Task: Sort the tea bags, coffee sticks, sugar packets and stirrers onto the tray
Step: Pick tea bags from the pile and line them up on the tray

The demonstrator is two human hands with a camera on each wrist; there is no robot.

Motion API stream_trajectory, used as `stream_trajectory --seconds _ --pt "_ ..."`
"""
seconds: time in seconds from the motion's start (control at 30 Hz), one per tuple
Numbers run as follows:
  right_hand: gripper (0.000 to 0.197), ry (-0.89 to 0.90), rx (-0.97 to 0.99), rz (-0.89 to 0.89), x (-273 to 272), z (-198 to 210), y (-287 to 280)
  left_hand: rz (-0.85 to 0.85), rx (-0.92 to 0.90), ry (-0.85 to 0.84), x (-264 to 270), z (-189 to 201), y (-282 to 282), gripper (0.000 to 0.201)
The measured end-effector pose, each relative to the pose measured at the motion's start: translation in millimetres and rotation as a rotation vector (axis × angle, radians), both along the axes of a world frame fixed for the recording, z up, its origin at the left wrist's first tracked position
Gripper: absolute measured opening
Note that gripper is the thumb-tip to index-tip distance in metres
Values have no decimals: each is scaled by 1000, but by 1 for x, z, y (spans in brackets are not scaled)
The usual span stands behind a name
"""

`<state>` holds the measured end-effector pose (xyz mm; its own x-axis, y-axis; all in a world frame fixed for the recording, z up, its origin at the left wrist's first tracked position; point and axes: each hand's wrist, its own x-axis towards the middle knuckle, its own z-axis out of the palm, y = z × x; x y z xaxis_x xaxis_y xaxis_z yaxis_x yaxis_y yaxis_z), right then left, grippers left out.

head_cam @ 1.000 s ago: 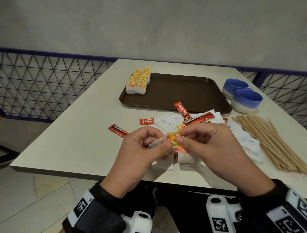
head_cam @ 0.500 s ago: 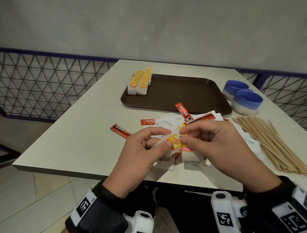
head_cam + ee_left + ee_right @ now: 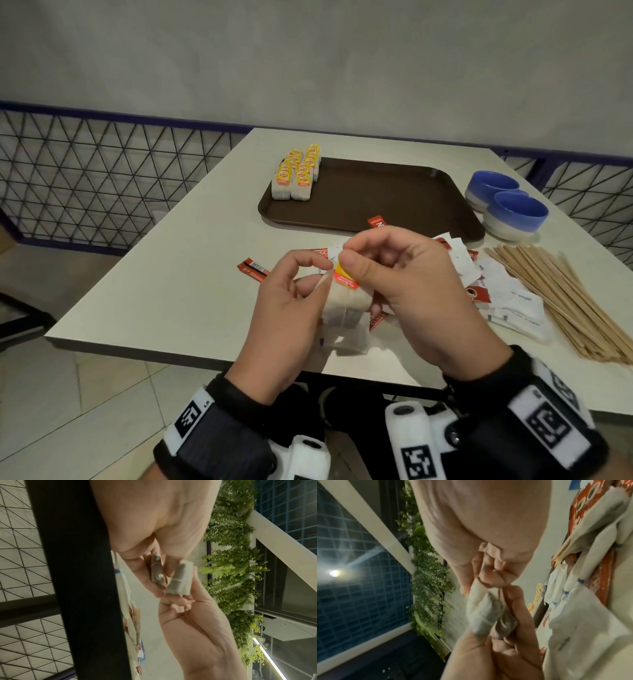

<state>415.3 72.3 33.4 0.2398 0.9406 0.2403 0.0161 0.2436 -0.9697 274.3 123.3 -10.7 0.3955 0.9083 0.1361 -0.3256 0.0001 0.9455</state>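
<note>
Two tea bags [image 3: 346, 305] sit pressed side by side between your hands above the near edge of the table [image 3: 178, 274], and much of them is hidden: your left hand [image 3: 287, 308] curls its fingers round their left side, while your right hand [image 3: 411, 287] pinches the yellow-and-red tag [image 3: 345, 275] at the top. The bags look pale, papery and plump, darker inside in the wrist views, which are too blurred to show the string. Your hands cover most of the loose pile of coffee sticks [image 3: 253, 269] and sugar packets [image 3: 513, 298] beneath; stirrers [image 3: 561, 301] lie to the right. More tea bags stand in two rows [image 3: 298, 174] on the far left corner of the tray [image 3: 394, 195].
</note>
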Motion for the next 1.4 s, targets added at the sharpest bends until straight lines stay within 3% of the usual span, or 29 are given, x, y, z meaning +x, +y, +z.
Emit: stream_trajectory --seconds 0.13,0.3,0.57,0.83,0.93,1.03,1.23,1.4 --pt "7 -75 56 -138 -6 -6 9 16 -3 7 -1 1 1 14" --pt "7 -124 100 -238 -10 -8 14 -65 -152 -153 -1 4 3 31" --pt "6 -231 137 -313 -11 -9 14 -124 -13 -25 -5 0 0 26" --pt "2 -307 83 -287 -1 -5 6 -97 24 39 -5 -1 0 35" --pt "11 -192 -51 -237 5 1 3 -86 27 55 -4 0 0 37" --pt "22 16 -226 -75 10 2 0 -73 41 71 -4 -1 1 37" --pt "10 -163 -287 -29 15 3 -3 -84 68 100 -5 2 -2 38" --pt "5 -178 -231 0 18 14 -2 -72 20 50 -6 1 -1 40"
